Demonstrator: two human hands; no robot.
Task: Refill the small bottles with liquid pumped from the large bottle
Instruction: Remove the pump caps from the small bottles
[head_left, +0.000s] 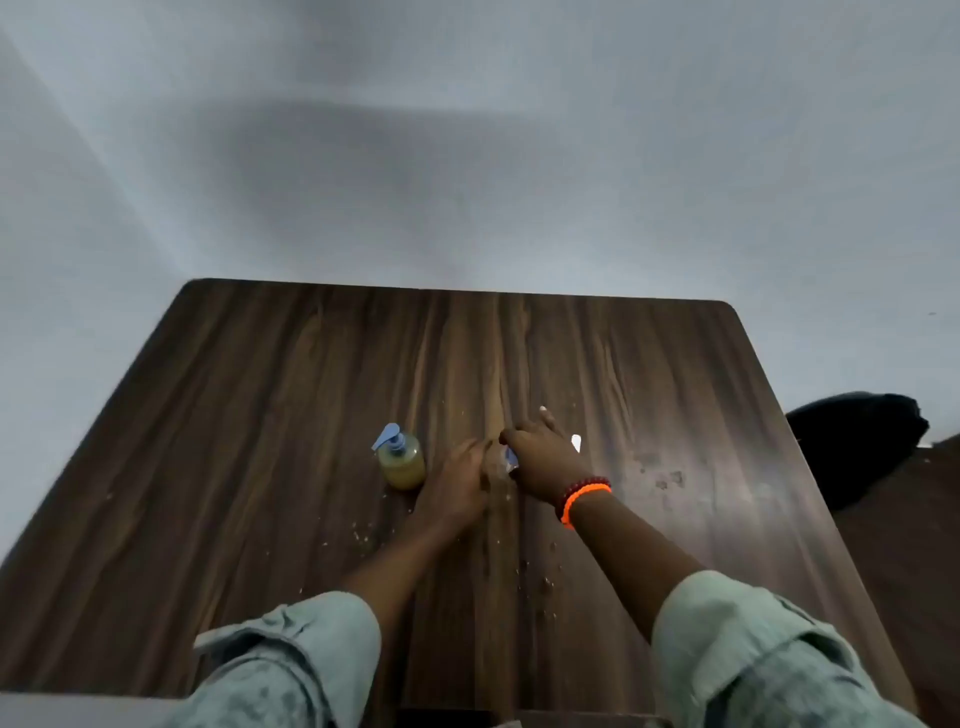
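Observation:
The large bottle (401, 462), clear with yellow liquid and a blue pump head, stands upright on the wooden table (260, 441), left of my hands. My hands meet at the table's middle around a small clear bottle (496, 467) with a blue part, which is blurred and mostly hidden. My left hand (457, 483) holds it from the left. My right hand (540, 457), with orange and red bracelets on its wrist, grips its top from the right. A small white object (575, 442) lies just right of my right hand.
Drops and crumbs are scattered over the table near my forearms, with dull stains (665, 475) to the right. A dark object (857, 441) sits beyond the table's right edge. A plain wall stands behind the table.

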